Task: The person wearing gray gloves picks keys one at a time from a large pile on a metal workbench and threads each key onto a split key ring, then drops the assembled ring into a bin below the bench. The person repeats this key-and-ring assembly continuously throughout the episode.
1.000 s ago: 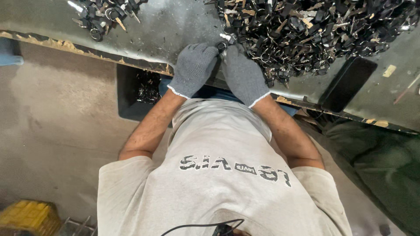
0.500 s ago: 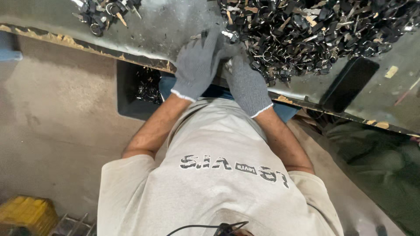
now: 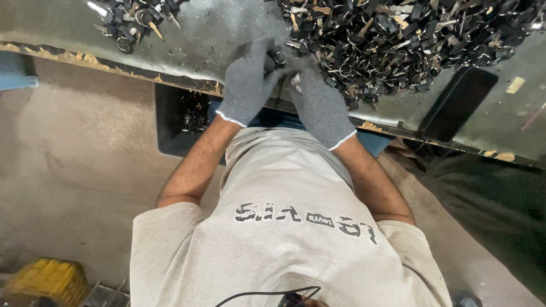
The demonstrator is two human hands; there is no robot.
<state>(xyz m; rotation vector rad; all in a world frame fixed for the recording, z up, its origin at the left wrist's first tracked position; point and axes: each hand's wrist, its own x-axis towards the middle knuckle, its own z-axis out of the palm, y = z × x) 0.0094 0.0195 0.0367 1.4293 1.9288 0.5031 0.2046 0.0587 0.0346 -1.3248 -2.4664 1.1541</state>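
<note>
Both my hands wear grey knit gloves and meet over the metal table's (image 3: 227, 34) near edge. My left hand (image 3: 247, 85) pinches a small metal ring (image 3: 279, 57) at its fingertips. My right hand (image 3: 321, 105) is closed beside it, its fingers touching the same small piece, and I cannot make out its grip. Just beyond the fingers lies a big heap of black-headed keys and metal rings (image 3: 398, 40). A smaller heap of the same parts (image 3: 136, 17) lies at the table's far left.
A black bin (image 3: 170, 122) with dark parts inside stands under the table edge on the left. A flat black slab (image 3: 460, 102) lies on the table at right. A yellow crate (image 3: 48, 278) sits on the concrete floor, with a blue object (image 3: 17, 77) at far left.
Both hands have moved forward from the table edge toward the big heap. The left hand now has a metal ring at its fingertips.
</note>
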